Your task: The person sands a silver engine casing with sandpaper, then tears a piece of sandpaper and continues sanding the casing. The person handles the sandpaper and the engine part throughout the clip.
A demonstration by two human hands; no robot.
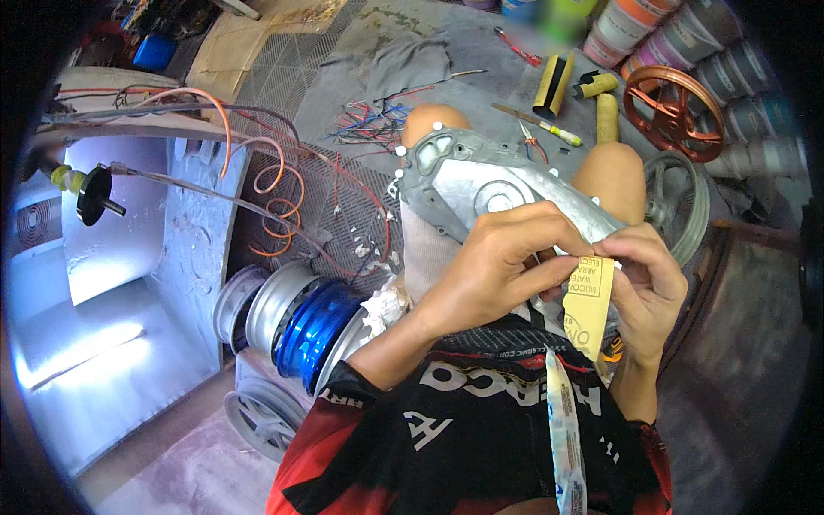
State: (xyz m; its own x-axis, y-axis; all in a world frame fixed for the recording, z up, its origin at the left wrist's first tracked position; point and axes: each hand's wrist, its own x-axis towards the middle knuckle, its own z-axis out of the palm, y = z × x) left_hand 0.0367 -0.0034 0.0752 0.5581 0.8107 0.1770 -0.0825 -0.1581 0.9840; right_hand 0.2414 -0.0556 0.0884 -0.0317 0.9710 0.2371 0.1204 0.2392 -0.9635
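Both hands pinch the top end of a yellow-backed strip of sandpaper point(588, 309), whose printed back faces up. My left hand point(508, 261) comes in from the left, thumb and index finger closed on the strip's upper left corner. At its upper right edge, my right hand point(644, 283) grips with the fingertips close beside those of the left. Beyond the hands, a grey cast-metal engine cover point(460, 170) rests across my lap and knees, with several small white plugs around its rim. The hands hide its near right part.
Pliers point(533, 143), a knife-like tool point(557, 131) and cut wires point(367, 122) lie on the floor ahead. A copper-coloured wheel point(674, 112) leans near stacked buckets point(682, 32) at right. At left are several wheel rims point(315, 328), a coiled orange hose point(283, 168) and a lit spray booth point(129, 309).
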